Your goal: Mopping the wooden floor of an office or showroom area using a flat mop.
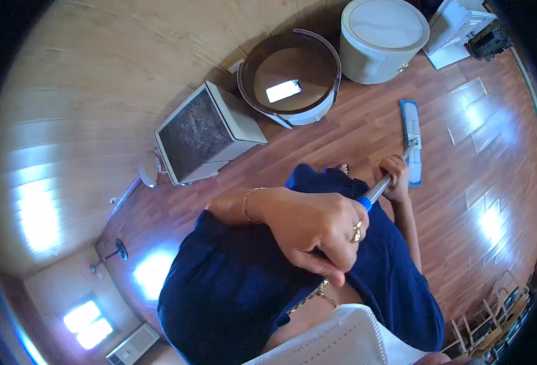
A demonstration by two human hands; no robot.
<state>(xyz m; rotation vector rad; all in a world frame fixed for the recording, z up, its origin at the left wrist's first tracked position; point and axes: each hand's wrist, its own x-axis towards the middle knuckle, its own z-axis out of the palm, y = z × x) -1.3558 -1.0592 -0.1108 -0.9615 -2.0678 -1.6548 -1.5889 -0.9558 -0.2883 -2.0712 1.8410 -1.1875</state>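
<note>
A flat mop (412, 141) with a pale grey head and blue fringed edges lies on the wood floor ahead and to the right. Its metal pole (375, 193) slants up toward my chest and has a blue collar near the top. My left hand (326, 231), wearing a gold ring and bracelet, is closed around the upper end of the handle, close to my body. Farther down the pole, the fingers of my right hand (393, 176) wrap around the metal tube. The top end of the handle is hidden inside my left hand.
Along the wall ahead stand a square cabinet (195, 131) with a dark top, a round table (296, 67) with a raised brown rim and a lit phone (283, 90) on it, and a round white cabinet (384, 30). Wooden racks (487, 325) stand at the lower right.
</note>
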